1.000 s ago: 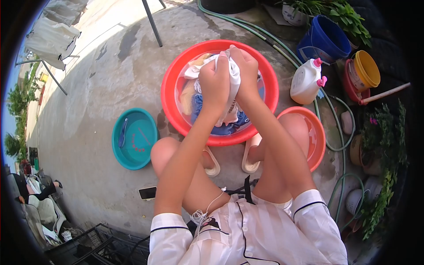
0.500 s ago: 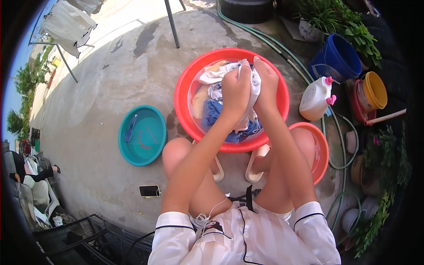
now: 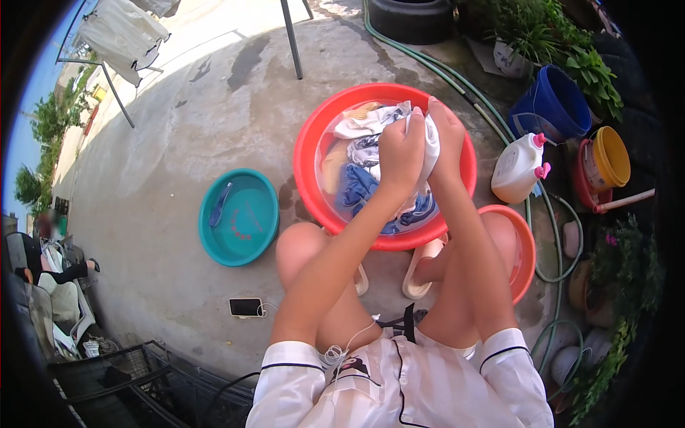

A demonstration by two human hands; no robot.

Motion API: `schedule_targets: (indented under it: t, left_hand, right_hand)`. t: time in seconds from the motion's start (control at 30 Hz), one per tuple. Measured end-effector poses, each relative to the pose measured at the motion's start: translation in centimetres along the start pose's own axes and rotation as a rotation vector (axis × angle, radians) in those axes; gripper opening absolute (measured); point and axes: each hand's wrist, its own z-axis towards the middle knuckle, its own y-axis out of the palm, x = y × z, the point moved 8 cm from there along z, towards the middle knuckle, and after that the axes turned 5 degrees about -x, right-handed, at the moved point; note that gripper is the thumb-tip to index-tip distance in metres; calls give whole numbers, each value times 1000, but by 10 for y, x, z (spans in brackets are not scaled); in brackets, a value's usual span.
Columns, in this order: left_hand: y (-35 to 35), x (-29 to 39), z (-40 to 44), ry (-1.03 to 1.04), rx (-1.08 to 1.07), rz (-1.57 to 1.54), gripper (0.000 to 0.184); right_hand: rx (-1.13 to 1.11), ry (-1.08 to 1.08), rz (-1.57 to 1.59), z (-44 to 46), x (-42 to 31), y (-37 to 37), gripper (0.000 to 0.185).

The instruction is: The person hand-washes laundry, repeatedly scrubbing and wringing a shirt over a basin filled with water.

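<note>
1. You have two hands in view, the left hand (image 3: 402, 153) and the right hand (image 3: 448, 140), side by side and close together; both are closed, gripping one bunched white cloth (image 3: 431, 148).
2. One large red tub (image 3: 305, 165) stands beneath your hands, which are over its right-hand part.
3. Three basins count in all with that tub: one teal basin (image 3: 251, 208) to the left of your hands and nearer your body, and one smaller orange basin (image 3: 526, 251) to their right, also nearer you.
4. One blue tool (image 3: 220, 205), perhaps a brush, lies in the teal basin.
5. Two pink caps (image 3: 542, 170) show to the right of your right hand, above white plastic; you cannot tell here whether that is one jug or two.
6. Two buckets sit farther right of your hands: one blue bucket (image 3: 536, 114), one yellow bucket (image 3: 611, 158).
7. One phone (image 3: 246, 307) lies left of your hands and much nearer your body.
8. The white cloth lies between your two palms, touching both, its lower end hanging toward the tub.
9. To the left of your left hand, in the tub, blue fabric (image 3: 357, 187) and white fabric (image 3: 360, 127) overlap, so their pieces cannot be counted.
</note>
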Motion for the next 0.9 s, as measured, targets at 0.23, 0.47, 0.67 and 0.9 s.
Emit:
schedule_targets:
  t: [0.23, 0.47, 0.67, 0.9]
  left_hand:
    - [-34, -10, 26, -50, 164, -191, 41]
    - [1, 13, -7, 55, 9, 58, 41]
    - [-24, -2, 21, -46, 93, -151, 38]
    - [3, 4, -1, 18, -4, 52, 41]
  right_hand:
    - [-135, -111, -218, -28, -1, 26, 27]
    - [-60, 78, 158, -3, 4, 4, 22]
    - [-151, -71, -147, -29, 0, 22, 25]
    - [-63, 72, 168, -3, 6, 2, 24]
